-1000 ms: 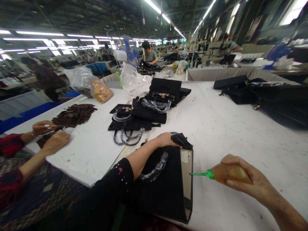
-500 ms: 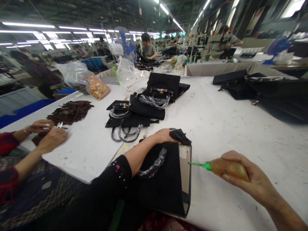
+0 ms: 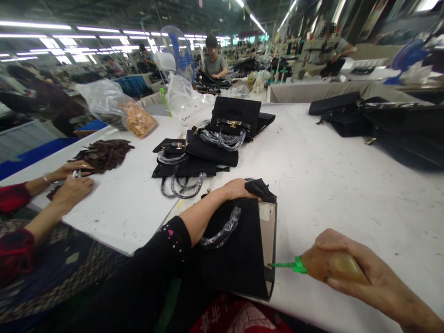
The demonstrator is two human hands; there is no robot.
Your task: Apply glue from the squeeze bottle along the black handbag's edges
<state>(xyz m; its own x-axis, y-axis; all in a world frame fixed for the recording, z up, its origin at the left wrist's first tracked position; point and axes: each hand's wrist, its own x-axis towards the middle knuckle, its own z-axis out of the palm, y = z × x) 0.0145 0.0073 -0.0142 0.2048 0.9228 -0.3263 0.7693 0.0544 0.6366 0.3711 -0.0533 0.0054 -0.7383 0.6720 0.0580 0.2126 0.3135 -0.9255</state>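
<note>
Holds amber squeeze bottle (image 3: 319,265) crosswise in right hand (image 3: 376,274), with green nozzle (image 3: 286,265) pointing left at black handbag's (image 3: 231,266) open side. Touches far end with left hand (image 3: 239,188); cannot tell grip. Has white tabletop (image 3: 326,185) beyond bag's right edge.

Heap of brown strips (image 3: 106,155), clear bag of orange pieces (image 3: 139,121) beyond, blue fan (image 3: 186,62) behind

Cool white light from ceiling tubes (image 3: 34,25), dim roof (image 3: 114,10), wide-angle stretch and blur toward the edges.
</note>
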